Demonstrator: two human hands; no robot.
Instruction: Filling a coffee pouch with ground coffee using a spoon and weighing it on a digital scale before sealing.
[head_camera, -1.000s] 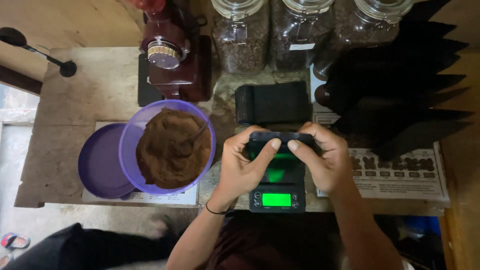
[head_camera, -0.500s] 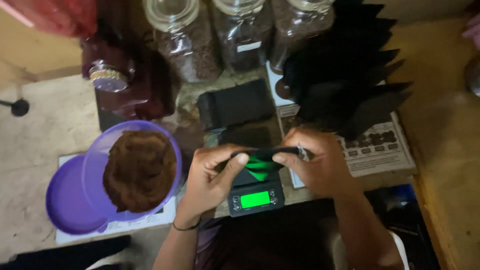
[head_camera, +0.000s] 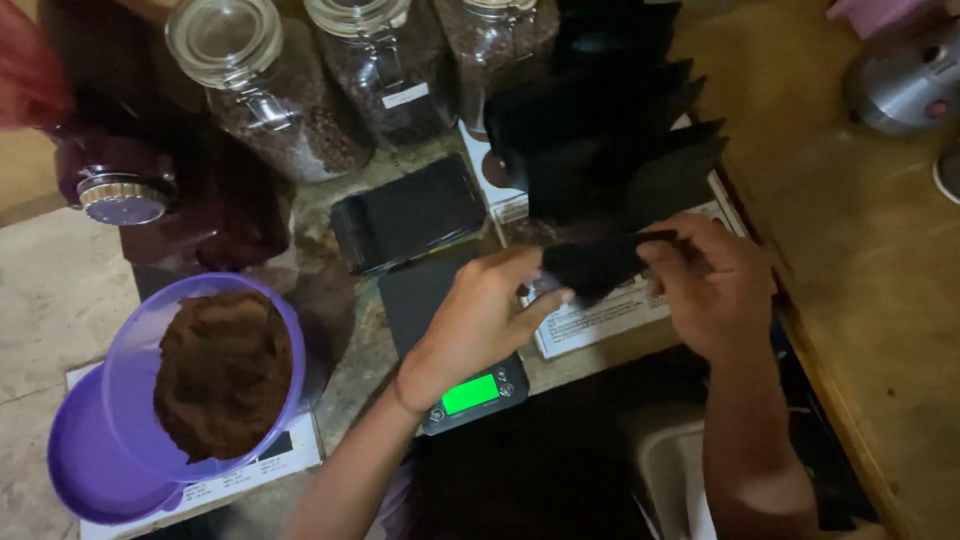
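Observation:
Both my hands hold a small black pouch (head_camera: 592, 266) just right of a black digital scale (head_camera: 445, 330) with a lit green display. My left hand (head_camera: 478, 318) grips the pouch's left edge, hovering over the scale's platform. My right hand (head_camera: 712, 285) pinches its right top corner. Behind the pouch stands a fanned row of filled black pouches (head_camera: 610, 130). A purple bowl (head_camera: 130, 350) heaped with brown ground coffee sits at the left on a purple lid (head_camera: 75, 470).
A stack of flat black pouches (head_camera: 408, 212) lies behind the scale. Three glass jars of coffee beans (head_camera: 290, 100) line the back. A dark red grinder (head_camera: 150, 190) stands at back left. A wooden counter (head_camera: 880, 260) with a metal appliance (head_camera: 900, 70) is on the right.
My hands have lifted the black pouch off the scale and carried it to the right, toward the row of filled pouches. The view has shifted right and closer.

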